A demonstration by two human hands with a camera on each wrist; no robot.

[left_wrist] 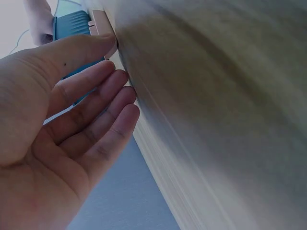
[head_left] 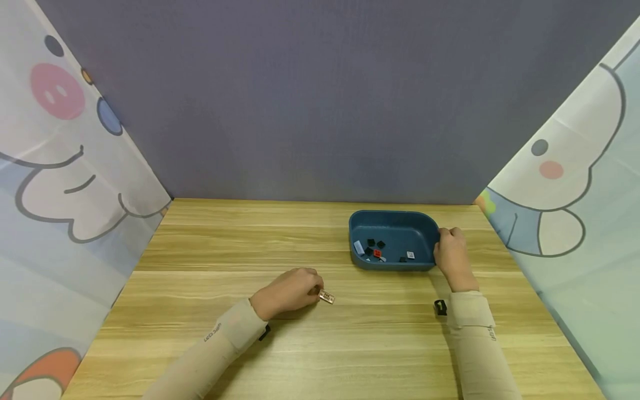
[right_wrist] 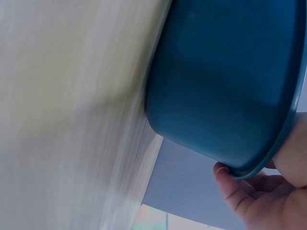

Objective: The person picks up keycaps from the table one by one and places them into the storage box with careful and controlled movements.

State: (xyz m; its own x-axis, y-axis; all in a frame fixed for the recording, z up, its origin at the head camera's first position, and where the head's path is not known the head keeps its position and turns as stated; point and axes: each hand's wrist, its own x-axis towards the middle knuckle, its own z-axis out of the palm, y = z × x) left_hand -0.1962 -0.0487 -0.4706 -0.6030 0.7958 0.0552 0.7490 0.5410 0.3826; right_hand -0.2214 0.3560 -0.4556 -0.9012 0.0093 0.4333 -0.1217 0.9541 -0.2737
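Note:
My left hand [head_left: 292,290] is low over the table, left of the bin. Between thumb and fingertips it pinches a small rose-gold rectangular piece [head_left: 327,296] with dark markings, possibly a keycap. In the left wrist view this piece [left_wrist: 101,26] stands at the thumb tip, close to the wood, and the other fingers are loosely bent. My right hand [head_left: 452,256] grips the right-end rim of a blue plastic bin [head_left: 390,266], thumb and fingers on either side. That rim [right_wrist: 247,171] also shows in the right wrist view.
Inside the bin lie several small black pieces [head_left: 371,243], a red one [head_left: 377,253], a white square [head_left: 410,255] and a pale long piece [head_left: 359,248]. A grey panel [head_left: 320,100] rises behind the wooden table [head_left: 240,233]. Printed cloths hang at both sides.

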